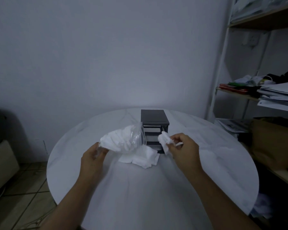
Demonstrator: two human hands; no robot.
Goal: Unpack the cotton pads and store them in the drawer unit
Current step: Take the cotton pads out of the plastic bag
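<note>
The right hand (184,146) pinches a small bunch of white cotton pads (164,141) between curled fingers and thumb, just in front of the small dark grey plastic drawer unit (154,118). The left hand (92,156) grips the end of a clear plastic bag (123,140) stuffed with more pads. A loose pile of white pads (143,157) lies under the bag, just beside the unit's base, toward the far edge of the round white marbled table (140,188).

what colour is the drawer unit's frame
Dark grey, nearly black; the drawer unit shows best in the head view.
</note>
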